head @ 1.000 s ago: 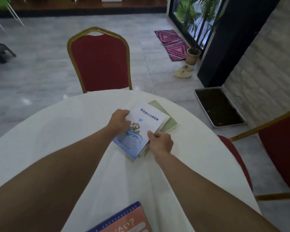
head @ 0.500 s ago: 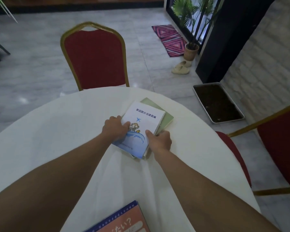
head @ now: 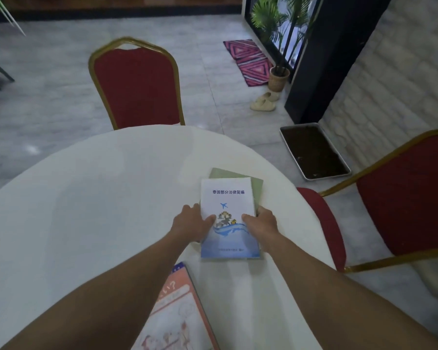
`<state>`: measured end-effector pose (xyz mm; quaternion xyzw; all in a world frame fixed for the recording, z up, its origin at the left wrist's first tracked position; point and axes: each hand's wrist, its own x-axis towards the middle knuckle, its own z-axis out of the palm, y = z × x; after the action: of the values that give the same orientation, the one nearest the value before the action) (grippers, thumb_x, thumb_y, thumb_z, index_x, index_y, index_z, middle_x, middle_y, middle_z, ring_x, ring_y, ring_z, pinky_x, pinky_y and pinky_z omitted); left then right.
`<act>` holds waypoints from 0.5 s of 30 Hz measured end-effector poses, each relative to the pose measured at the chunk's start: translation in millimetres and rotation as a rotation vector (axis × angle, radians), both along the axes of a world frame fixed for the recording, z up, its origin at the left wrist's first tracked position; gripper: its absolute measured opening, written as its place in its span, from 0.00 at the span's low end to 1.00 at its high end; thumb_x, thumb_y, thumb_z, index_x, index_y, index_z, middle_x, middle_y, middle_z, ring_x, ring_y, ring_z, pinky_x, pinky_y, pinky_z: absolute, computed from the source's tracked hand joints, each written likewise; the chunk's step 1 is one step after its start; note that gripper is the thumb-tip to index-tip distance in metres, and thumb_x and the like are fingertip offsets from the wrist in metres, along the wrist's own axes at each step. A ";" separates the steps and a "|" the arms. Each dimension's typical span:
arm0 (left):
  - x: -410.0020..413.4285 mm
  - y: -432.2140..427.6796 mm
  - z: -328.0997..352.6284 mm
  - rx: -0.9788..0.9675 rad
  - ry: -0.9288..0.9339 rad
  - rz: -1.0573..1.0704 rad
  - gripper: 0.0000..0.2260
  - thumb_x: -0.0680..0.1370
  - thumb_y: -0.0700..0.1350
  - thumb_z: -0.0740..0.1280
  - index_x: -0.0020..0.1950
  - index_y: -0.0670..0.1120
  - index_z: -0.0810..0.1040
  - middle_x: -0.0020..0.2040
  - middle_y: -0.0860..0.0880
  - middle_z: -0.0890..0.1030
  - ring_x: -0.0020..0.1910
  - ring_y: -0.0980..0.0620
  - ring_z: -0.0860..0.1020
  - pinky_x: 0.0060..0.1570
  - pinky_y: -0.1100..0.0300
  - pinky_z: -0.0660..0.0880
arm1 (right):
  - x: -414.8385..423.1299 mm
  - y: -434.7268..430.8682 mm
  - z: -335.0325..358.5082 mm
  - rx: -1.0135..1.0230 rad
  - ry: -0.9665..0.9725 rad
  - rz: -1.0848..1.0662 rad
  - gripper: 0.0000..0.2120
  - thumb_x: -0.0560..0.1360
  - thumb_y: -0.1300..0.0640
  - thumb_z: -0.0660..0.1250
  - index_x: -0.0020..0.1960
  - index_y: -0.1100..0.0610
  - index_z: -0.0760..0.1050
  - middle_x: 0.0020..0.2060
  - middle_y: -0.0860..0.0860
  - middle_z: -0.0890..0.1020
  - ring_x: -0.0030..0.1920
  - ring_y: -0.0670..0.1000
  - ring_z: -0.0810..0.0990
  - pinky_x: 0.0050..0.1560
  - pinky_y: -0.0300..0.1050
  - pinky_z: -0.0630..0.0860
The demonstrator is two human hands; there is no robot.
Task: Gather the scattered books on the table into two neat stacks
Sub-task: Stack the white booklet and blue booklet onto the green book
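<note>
Right of centre on the white table (head: pixel 86 198), both hands grip the blue-and-white book (head: pixel 228 218) by its long sides: left hand (head: pixel 192 224) and right hand (head: pixel 261 223), thumbs on the cover, fingers curled under. It lies askew on a green book (head: pixel 257 188). Best squared by pressing both edges inward together. An orange book (head: pixel 177 311) waits at lower centre.

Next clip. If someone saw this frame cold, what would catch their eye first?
Most likely the white-and-blue book in the middle of the white round table, gripped at its sides by the left hand and right hand, lying on a green book that pokes out behind it. Next, the red gold-framed chair across the table, and the orange-covered book at the near edge.
</note>
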<state>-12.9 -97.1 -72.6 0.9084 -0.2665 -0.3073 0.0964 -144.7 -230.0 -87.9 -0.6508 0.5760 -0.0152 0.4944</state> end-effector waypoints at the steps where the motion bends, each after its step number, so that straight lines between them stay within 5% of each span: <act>1: -15.0 2.3 1.4 -0.003 0.005 -0.003 0.28 0.77 0.63 0.59 0.69 0.44 0.69 0.63 0.40 0.72 0.63 0.39 0.74 0.65 0.49 0.69 | -12.0 -0.1 2.6 0.002 0.013 0.003 0.23 0.66 0.50 0.66 0.59 0.56 0.81 0.56 0.58 0.83 0.60 0.61 0.79 0.60 0.54 0.79; 9: -110.0 21.1 7.7 0.017 0.040 0.000 0.29 0.78 0.63 0.58 0.69 0.42 0.67 0.64 0.41 0.71 0.62 0.39 0.74 0.62 0.49 0.70 | -95.8 8.9 6.6 0.000 0.090 0.090 0.24 0.62 0.50 0.64 0.55 0.55 0.81 0.52 0.58 0.84 0.53 0.61 0.82 0.54 0.55 0.82; 15: -150.1 30.2 6.4 0.058 0.101 0.015 0.29 0.79 0.62 0.57 0.71 0.41 0.63 0.66 0.41 0.69 0.64 0.40 0.72 0.62 0.47 0.72 | -133.7 20.8 16.6 -0.036 0.151 0.170 0.22 0.68 0.50 0.66 0.59 0.57 0.80 0.53 0.58 0.84 0.53 0.61 0.83 0.54 0.54 0.82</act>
<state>-163.0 -66.9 -66.2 0.8962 -0.2455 -0.3595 0.0859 -278.4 -209.3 -71.2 -0.7054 0.5541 0.0654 0.4371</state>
